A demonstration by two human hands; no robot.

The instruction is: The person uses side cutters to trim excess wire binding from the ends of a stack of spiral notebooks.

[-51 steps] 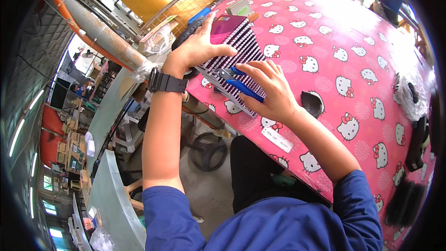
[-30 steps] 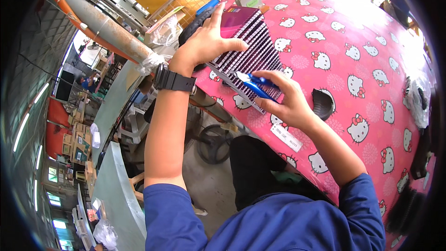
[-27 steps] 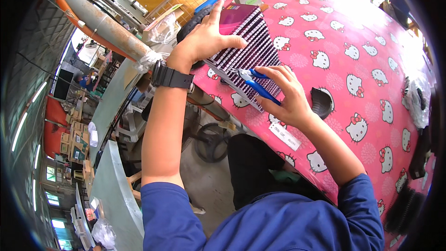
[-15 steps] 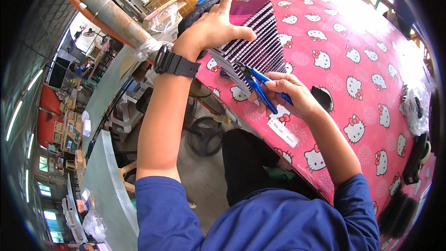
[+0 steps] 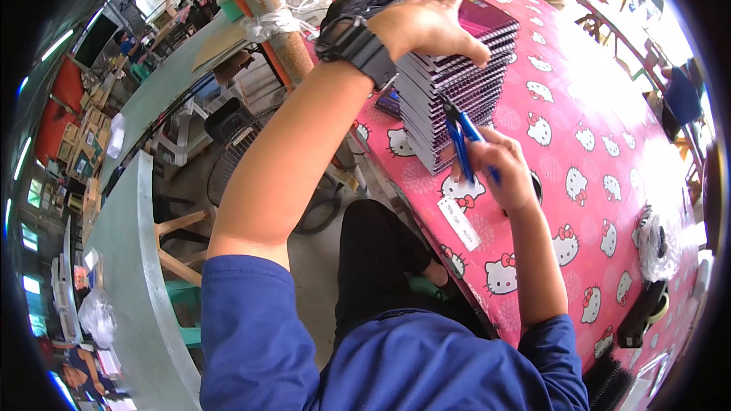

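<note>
The person's right hand (image 5: 504, 167) has its fingers clamped on the blue pliers (image 5: 460, 144), whose handles stand splayed. The pliers' long axis runs from about 5 o'clock at the handles to 11 at the tip. The notebook stack (image 5: 420, 110) lies at 11 o'clock from those fingers, standing on the table, its tall axis near 12 to 6. The tip is at the stack's near corner; whether it touches a coil, one cannot tell. The left hand (image 5: 432, 27) is nearer, over the stack's top, its fingers spread apart and its thumb across the near edge. Farther out, a white label (image 5: 459, 224) lies at 7 o'clock from the right hand, a wrapped bundle (image 5: 659, 243) at 4, and a black bag (image 5: 369, 1) at 10 from the left hand, all on the pink table (image 5: 552, 171).
</note>
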